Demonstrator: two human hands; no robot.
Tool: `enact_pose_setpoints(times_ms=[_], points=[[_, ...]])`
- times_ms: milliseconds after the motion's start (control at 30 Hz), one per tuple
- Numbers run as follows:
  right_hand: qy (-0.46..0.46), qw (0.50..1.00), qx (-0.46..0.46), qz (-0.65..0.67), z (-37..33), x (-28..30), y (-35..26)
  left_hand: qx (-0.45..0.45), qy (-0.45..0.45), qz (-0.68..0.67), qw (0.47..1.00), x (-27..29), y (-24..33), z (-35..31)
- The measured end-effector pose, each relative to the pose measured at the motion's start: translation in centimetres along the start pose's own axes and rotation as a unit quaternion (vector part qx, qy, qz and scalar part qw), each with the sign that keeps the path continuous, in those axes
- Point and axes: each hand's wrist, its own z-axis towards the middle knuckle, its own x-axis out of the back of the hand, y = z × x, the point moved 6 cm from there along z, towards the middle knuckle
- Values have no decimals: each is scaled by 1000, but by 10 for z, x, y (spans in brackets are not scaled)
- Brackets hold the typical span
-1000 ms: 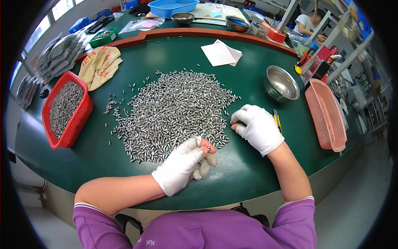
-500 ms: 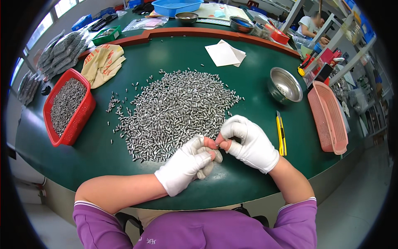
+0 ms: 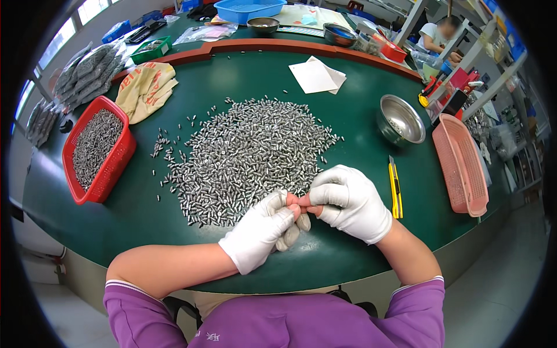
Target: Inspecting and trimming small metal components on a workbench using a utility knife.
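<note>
A broad heap of small shiny metal pins (image 3: pixel 249 151) lies on the green tabletop (image 3: pixel 174 249). At its near right edge my two hands meet, both in white gloves with bare thumb and finger tips. My left hand (image 3: pixel 264 229) is closed, thumb pressed against the forefinger. My right hand (image 3: pixel 351 203) pinches too, its fingertips touching those of the left. Whatever sits between the fingertips is hidden or too small to make out.
Left stands a red basket (image 3: pixel 119 165) of similar parts, beside a beige cloth (image 3: pixel 145 90). To the right are a yellow utility knife (image 3: pixel 395 188), a steel bowl (image 3: pixel 403 116) and a pink basket (image 3: pixel 458 168). White paper (image 3: pixel 313 77) lies farther back. A person (image 3: pixel 435 37) sits at far right.
My right hand has lowered its fingers and closed in, so its fingertips now meet the left's. The left hand keeps nearly the same place and pinch.
</note>
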Motion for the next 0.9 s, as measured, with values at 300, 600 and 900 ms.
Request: enact_pose_setpoints(times_ms=[300, 600, 900], points=[[56, 993, -61, -81, 1, 18, 25, 3, 11, -1, 1000, 4, -3, 1], [39, 989, -87, -112, 0, 10, 32, 21, -12, -36, 999, 2, -4, -2], [63, 975, -157, -147, -2, 25, 44, 4, -18, -6, 1000, 0, -3, -3]])
